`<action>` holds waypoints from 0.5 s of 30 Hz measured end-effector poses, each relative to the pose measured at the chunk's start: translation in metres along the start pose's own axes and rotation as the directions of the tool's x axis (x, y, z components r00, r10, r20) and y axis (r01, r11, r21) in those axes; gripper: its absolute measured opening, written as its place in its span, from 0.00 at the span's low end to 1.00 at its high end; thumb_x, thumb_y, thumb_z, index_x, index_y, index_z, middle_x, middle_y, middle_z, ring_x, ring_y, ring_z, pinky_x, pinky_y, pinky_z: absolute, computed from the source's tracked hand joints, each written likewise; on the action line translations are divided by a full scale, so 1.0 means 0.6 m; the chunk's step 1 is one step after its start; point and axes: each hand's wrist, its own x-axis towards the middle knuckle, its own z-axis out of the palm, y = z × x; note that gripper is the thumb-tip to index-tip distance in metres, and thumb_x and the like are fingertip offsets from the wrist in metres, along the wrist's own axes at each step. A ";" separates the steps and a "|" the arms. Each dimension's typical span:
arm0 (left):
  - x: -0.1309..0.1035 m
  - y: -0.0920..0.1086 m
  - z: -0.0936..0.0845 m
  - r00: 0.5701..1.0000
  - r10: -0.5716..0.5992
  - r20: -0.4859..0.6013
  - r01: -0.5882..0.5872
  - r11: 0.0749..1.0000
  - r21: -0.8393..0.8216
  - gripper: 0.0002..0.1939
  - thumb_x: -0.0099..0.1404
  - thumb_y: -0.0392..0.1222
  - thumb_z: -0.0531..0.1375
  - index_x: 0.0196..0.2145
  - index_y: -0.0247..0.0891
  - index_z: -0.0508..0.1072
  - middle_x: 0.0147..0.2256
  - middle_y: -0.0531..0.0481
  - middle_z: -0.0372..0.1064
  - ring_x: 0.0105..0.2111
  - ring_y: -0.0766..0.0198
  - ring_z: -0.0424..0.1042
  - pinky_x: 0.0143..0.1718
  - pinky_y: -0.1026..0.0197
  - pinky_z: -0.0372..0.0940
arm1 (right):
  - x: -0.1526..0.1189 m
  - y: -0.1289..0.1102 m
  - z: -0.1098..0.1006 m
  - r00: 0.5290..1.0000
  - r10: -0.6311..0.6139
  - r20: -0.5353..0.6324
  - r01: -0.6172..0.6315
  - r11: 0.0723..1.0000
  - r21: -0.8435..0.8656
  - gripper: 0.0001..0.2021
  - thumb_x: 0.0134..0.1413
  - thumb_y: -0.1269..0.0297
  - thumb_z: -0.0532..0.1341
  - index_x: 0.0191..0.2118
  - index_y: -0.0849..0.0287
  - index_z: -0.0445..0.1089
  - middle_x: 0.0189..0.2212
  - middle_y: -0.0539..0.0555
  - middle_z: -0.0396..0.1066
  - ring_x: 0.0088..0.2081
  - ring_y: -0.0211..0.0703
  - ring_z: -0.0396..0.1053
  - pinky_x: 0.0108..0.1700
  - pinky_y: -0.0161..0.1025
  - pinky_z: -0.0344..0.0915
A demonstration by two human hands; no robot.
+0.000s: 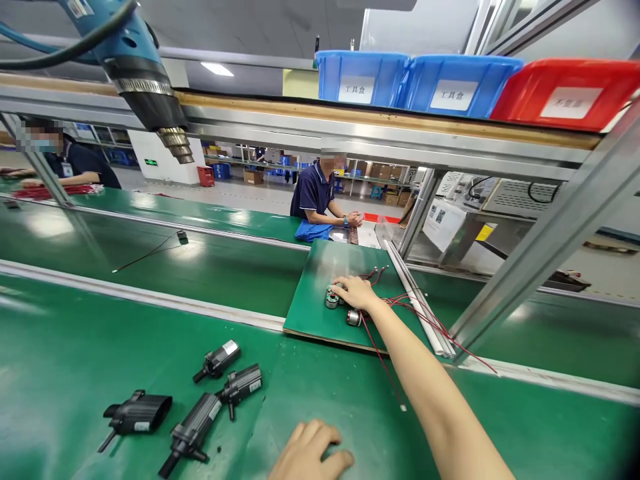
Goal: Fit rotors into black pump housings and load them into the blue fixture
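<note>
Here, at least 2 wired motors (353, 318) lie on the green board (309, 308) — presumably for easy reach — at the right hand (354, 292), whose grip I cannot tell, the left hand's (311, 455) thumb and fingers apart.

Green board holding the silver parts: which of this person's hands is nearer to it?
Right. The right hand is over the green board, at the silver parts; the left hand is off it, closer to the camera.

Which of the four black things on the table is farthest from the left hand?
The black thing on the far left, with its wide oval end facing right. The other three all lie closer to the left hand.
</note>
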 end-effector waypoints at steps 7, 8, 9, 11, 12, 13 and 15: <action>-0.023 -0.054 -0.119 0.908 -0.296 -0.296 0.383 0.873 0.302 0.24 0.71 0.49 0.55 0.63 0.42 0.65 0.55 0.40 0.71 0.55 0.46 0.67 0.55 0.45 0.59 | -0.155 0.023 -0.046 0.951 0.060 -0.304 -0.031 0.995 0.097 0.22 0.71 0.49 0.45 0.51 0.52 0.72 0.50 0.56 0.73 0.51 0.47 0.68 0.56 0.44 0.58; -0.030 -0.070 -0.130 0.871 -0.360 -0.334 0.471 0.805 0.360 0.26 0.71 0.47 0.54 0.63 0.38 0.64 0.57 0.37 0.69 0.58 0.43 0.65 0.58 0.40 0.55 | -0.174 0.030 -0.047 0.948 0.077 -0.309 -0.046 0.993 0.106 0.22 0.70 0.49 0.46 0.49 0.53 0.73 0.48 0.56 0.75 0.49 0.48 0.69 0.54 0.44 0.59; -0.038 -0.086 -0.137 0.843 -0.413 -0.345 0.532 0.739 0.413 0.26 0.71 0.45 0.54 0.63 0.33 0.64 0.59 0.34 0.67 0.60 0.40 0.62 0.60 0.37 0.52 | -0.189 0.036 -0.044 0.946 0.094 -0.309 -0.062 0.992 0.113 0.21 0.70 0.50 0.47 0.47 0.53 0.73 0.46 0.55 0.75 0.48 0.48 0.69 0.52 0.44 0.60; -0.051 -0.114 -0.139 0.825 -0.480 -0.300 0.564 0.660 0.496 0.24 0.70 0.42 0.52 0.60 0.29 0.68 0.58 0.31 0.69 0.62 0.37 0.60 0.62 0.34 0.47 | -0.207 0.041 -0.033 0.945 0.130 -0.301 -0.098 0.988 0.120 0.20 0.69 0.50 0.48 0.44 0.53 0.73 0.42 0.54 0.76 0.44 0.48 0.71 0.48 0.43 0.62; -0.056 -0.124 -0.134 0.829 -0.497 -0.257 0.552 0.649 0.524 0.23 0.70 0.40 0.52 0.59 0.29 0.70 0.56 0.32 0.71 0.60 0.38 0.62 0.62 0.34 0.48 | -0.211 0.039 -0.024 0.945 0.147 -0.291 -0.116 0.986 0.121 0.19 0.68 0.49 0.50 0.44 0.54 0.73 0.40 0.54 0.76 0.42 0.47 0.72 0.45 0.41 0.62; -0.060 -0.131 -0.129 0.837 -0.503 -0.216 0.532 0.652 0.541 0.22 0.70 0.38 0.51 0.58 0.29 0.71 0.54 0.33 0.73 0.59 0.39 0.65 0.61 0.36 0.49 | -0.214 0.036 -0.015 0.950 0.159 -0.270 -0.132 0.984 0.117 0.18 0.67 0.47 0.52 0.44 0.54 0.72 0.37 0.53 0.77 0.39 0.46 0.72 0.41 0.39 0.63; -0.064 -0.139 -0.115 0.850 -0.497 -0.174 0.502 0.666 0.551 0.22 0.70 0.38 0.51 0.58 0.30 0.71 0.51 0.35 0.74 0.55 0.43 0.69 0.59 0.40 0.53 | -0.216 0.026 0.002 0.966 0.162 -0.202 -0.144 0.985 0.100 0.16 0.61 0.47 0.60 0.44 0.55 0.71 0.32 0.50 0.76 0.33 0.42 0.72 0.35 0.36 0.61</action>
